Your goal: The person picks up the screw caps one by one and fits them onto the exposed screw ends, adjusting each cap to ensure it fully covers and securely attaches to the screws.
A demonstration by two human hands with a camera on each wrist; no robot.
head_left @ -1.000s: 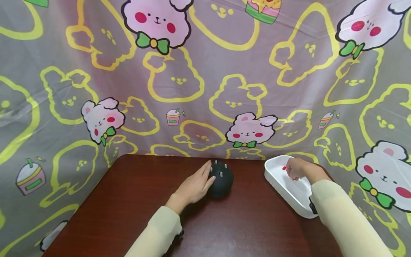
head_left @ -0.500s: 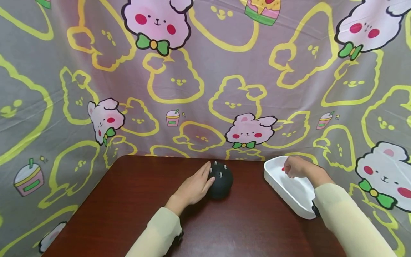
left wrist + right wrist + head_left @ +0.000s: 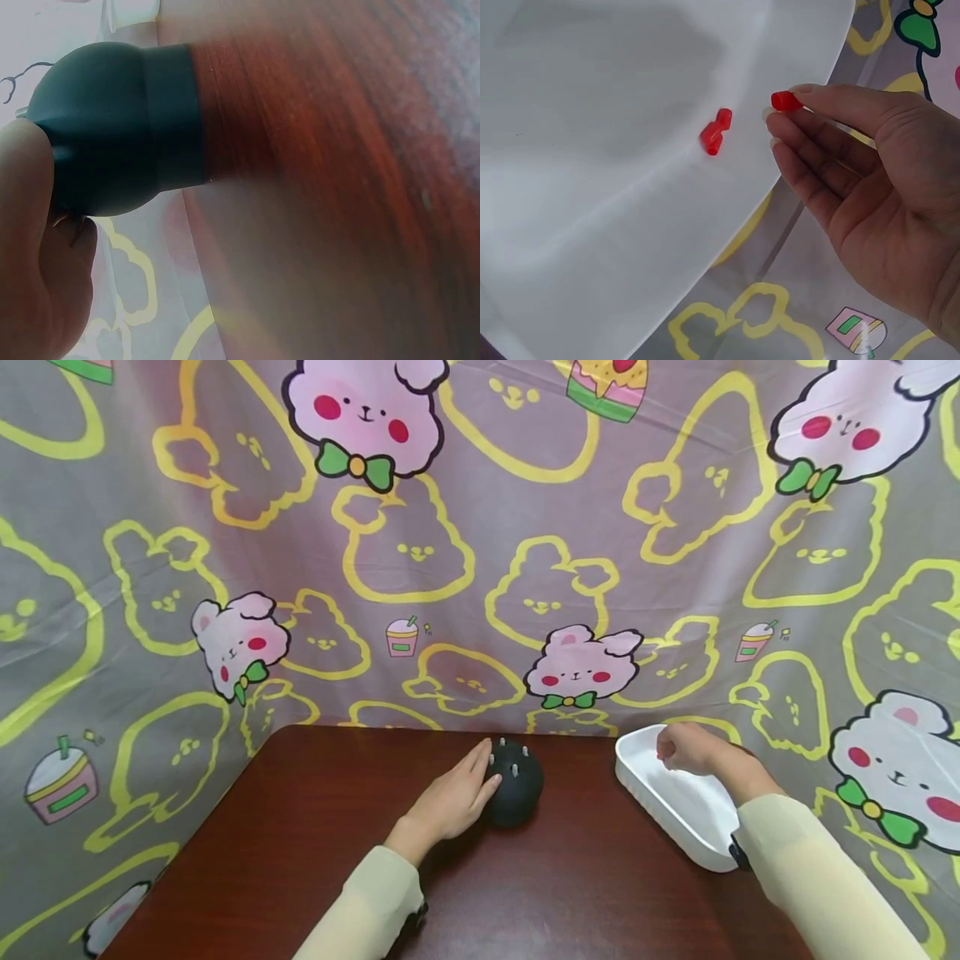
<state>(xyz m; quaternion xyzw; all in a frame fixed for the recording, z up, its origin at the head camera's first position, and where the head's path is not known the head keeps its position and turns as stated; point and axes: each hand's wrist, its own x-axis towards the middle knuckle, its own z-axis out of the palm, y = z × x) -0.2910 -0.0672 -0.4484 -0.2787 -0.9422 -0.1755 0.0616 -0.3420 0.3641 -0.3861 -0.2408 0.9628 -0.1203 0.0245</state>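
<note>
Red cap sits pinched at the fingertips of the right grip, above the white tray; a second red piece lies just left in it. The left grip, fingers straight, presses the black holder on the bench.

A dark reddish-brown wooden table is standing against a grey cartoon-print cloth backdrop, which is hanging behind and wrapping round both sides, showing pink bears with green bows, yellow outlines and little drink cups.
</note>
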